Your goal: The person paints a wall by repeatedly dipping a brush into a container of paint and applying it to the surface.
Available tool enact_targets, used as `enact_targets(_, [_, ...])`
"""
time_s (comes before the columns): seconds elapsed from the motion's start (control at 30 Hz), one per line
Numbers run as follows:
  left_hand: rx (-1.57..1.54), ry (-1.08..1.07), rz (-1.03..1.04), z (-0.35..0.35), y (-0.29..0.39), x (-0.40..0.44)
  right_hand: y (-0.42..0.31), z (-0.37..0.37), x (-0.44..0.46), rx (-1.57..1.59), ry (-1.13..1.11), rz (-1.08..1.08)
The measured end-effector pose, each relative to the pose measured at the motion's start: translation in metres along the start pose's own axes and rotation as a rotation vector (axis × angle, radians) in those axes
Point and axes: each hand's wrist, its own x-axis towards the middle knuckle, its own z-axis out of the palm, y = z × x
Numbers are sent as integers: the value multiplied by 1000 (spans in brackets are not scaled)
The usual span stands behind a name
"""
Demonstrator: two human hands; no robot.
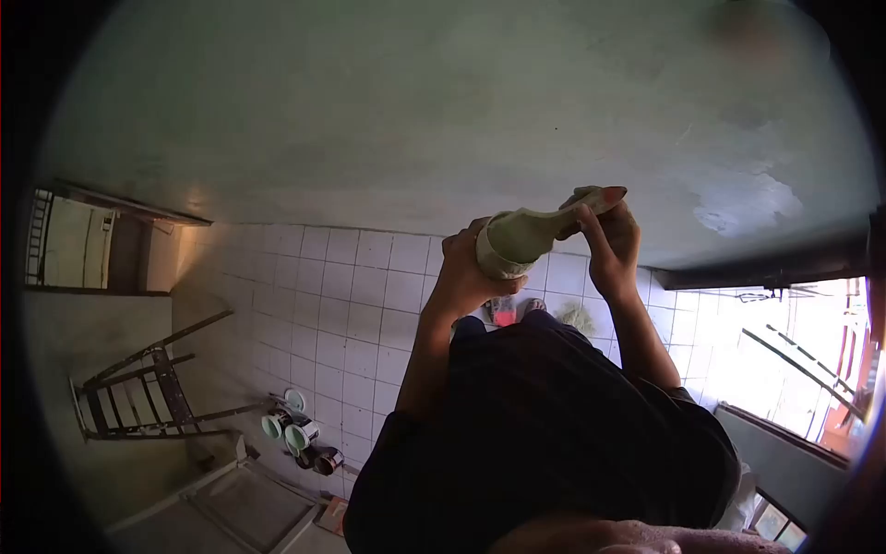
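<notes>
My left hand (464,277) is wrapped around a small round paint container (503,266) and holds it tilted in front of the wall. Green paint coats its rim and inside. My right hand (611,242) grips the handle of a paintbrush (554,220), which is smeared with green and has an orange-red handle end. The brush's broad end is at the container's mouth; I cannot tell how deep the bristles go. Both hands are raised close to the pale green wall (369,120), which has a whitish peeled patch (746,201) on the right.
White tiles (318,286) cover the floor. Several paint cans (300,434) stand at the lower left. A wooden ladder (152,397) leans beyond them, near a pale framed panel (249,503). A doorway (88,240) is at far left and a bright opening (803,351) at right.
</notes>
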Motion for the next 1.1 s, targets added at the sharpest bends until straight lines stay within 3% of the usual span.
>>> enact_targets(0.2, [-110,162,139,20,7,-4,3,-7,14,9,14,-39])
enact_targets(0.37, [-50,255,272,30,12,-3,19,-22,21,264,135,274])
enact_targets(0.57, [-29,285,230,31,17,-4,31,-30,19,314,6,412])
enact_targets(0.8, [56,216,360,18,4,1,32,-29,6,386,18,452])
enact_targets(0.87, [-191,138,226,5,8,0,41,-21,-2,555,59,418])
enact_targets(0.97, [-44,109,299,-11,-5,10,44,-4,-3,678,93,438])
enact_targets(1.1, [-87,43,349,-26,-8,10,54,19,-11,846,161,455])
